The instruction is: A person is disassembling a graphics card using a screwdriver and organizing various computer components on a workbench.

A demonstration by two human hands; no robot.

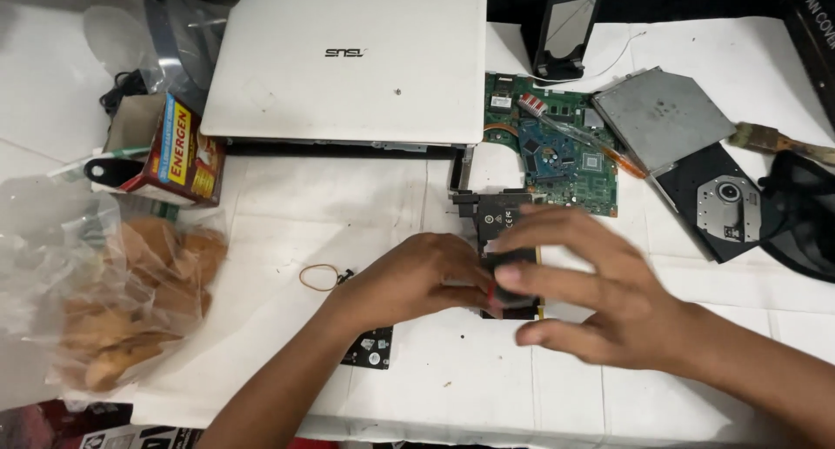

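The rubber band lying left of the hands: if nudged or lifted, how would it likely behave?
The rubber band is a thin loop lying flat on the white table, so it probably slides rather than rolls. It looks floppy and very light, likely sagging out of shape when lifted. Thin as it is, pinching it off the surface may be fiddly.

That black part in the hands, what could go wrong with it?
1. Both hands, left and right, pinch the black part; squeezing hard might crack it.
2. The circuit board lies bare beside them with a screwdriver on it; a bump could scratch it.
3. The rubber band could get swept off the table.
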